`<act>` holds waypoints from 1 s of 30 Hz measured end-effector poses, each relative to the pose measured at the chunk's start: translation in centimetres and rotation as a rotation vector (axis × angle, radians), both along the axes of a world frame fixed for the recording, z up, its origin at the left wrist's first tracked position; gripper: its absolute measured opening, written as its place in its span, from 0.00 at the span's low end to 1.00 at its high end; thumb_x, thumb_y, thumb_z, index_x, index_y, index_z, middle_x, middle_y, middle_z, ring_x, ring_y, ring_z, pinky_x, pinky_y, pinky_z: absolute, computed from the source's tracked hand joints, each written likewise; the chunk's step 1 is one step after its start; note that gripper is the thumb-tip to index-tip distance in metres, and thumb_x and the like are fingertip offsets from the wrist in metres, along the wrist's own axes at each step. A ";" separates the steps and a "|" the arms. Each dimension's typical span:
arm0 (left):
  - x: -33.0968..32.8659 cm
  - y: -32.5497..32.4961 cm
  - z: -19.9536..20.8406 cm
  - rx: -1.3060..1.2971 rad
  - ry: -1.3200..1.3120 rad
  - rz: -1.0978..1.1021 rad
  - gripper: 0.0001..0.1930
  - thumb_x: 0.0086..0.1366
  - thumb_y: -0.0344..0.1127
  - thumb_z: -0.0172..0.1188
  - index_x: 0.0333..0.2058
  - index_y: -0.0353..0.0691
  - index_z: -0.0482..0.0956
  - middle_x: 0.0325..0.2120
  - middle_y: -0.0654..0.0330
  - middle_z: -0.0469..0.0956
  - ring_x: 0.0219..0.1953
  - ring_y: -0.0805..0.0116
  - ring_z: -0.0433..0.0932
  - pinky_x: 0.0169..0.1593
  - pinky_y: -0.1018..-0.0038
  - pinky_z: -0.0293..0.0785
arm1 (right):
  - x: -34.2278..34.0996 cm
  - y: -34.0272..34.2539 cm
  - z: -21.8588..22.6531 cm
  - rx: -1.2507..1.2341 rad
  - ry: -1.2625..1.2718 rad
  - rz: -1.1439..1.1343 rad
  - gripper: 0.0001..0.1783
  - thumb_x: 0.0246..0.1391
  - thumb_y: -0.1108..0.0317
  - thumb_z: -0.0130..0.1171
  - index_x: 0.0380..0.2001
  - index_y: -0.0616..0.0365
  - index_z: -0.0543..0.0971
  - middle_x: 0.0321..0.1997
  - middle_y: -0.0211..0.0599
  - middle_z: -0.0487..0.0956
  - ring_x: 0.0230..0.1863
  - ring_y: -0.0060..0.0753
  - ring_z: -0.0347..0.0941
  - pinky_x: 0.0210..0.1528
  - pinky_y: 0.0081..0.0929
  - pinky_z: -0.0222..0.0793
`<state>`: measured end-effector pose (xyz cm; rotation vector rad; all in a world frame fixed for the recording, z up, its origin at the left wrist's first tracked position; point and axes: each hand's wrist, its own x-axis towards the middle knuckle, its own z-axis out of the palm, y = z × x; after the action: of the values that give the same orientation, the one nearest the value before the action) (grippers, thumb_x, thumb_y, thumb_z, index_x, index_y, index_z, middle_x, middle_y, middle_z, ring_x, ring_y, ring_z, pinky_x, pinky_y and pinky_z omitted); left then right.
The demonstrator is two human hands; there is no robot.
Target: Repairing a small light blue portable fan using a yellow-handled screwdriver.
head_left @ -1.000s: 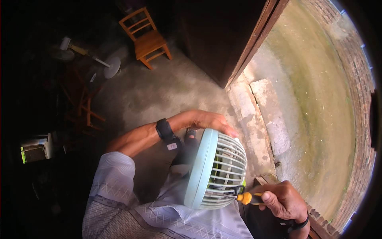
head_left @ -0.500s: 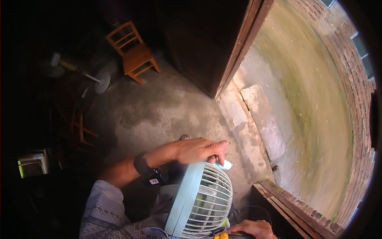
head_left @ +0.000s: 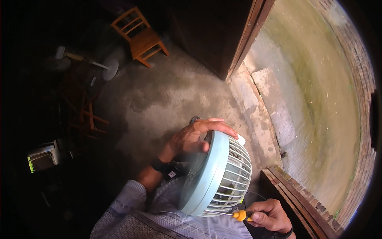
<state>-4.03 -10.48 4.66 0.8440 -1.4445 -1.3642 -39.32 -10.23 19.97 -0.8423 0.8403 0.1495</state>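
A round fan head point(head_left: 218, 171) with a pale blue rim and a white wire cage leans on its side at my lap. My left hand point(head_left: 193, 137) grips it from above, fingers over the top of the rim and thumb on the front side. In my right hand point(head_left: 272, 215) is a screwdriver point(head_left: 239, 215) with a yellow and dark handle. Its thin shaft points left and reaches the bottom of the rim, where the cage meets it; the exact spot of the tip is hard to see. A small white part point(head_left: 241, 140) sticks out at the cage's upper edge.
A wooden chair point(head_left: 145, 42) stands on the concrete floor point(head_left: 159, 93) ahead. Left of it are a white standing fan point(head_left: 109, 69) and dark wooden furniture point(head_left: 93, 117). At right, a doorway with a stone sill point(head_left: 258, 123) opens onto a yard and a brick wall point(head_left: 360, 79).
The fan head has come up and right in view. My left hand has shifted from lying across its top to gripping the rim. My right hand and the screwdriver now show more fully.
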 end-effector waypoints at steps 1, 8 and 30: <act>0.4 -0.2 0.3 0.051 0.005 -0.020 0.55 0.54 0.89 0.51 0.56 0.38 0.82 0.51 0.47 0.85 0.57 0.49 0.82 0.72 0.44 0.59 | -0.1 -0.1 0.0 0.072 0.046 -0.017 0.25 0.69 0.54 0.63 0.39 0.75 0.85 0.23 0.31 0.78 0.22 0.18 0.69 0.24 0.18 0.61; 0.9 -0.4 -1.7 0.272 0.094 -0.030 0.56 0.56 0.87 0.53 0.57 0.34 0.79 0.51 0.52 0.83 0.56 0.58 0.82 0.60 0.63 0.77 | 3.2 -1.1 -0.5 -0.682 -0.086 0.005 0.19 0.60 0.61 0.73 0.40 0.69 0.85 0.25 0.41 0.81 0.22 0.32 0.75 0.25 0.25 0.67; 1.6 -1.2 -4.4 0.438 0.204 -0.051 0.51 0.66 0.82 0.46 0.59 0.34 0.75 0.47 0.57 0.81 0.54 0.68 0.77 0.63 0.71 0.70 | 5.1 -3.5 -2.8 -0.883 0.014 0.041 0.17 0.60 0.66 0.71 0.48 0.65 0.84 0.27 0.37 0.79 0.26 0.25 0.72 0.27 0.29 0.66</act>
<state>-2.44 -11.63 0.24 0.9132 -1.0307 -1.7861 -34.18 -13.72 17.18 -1.6841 0.9033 -0.2027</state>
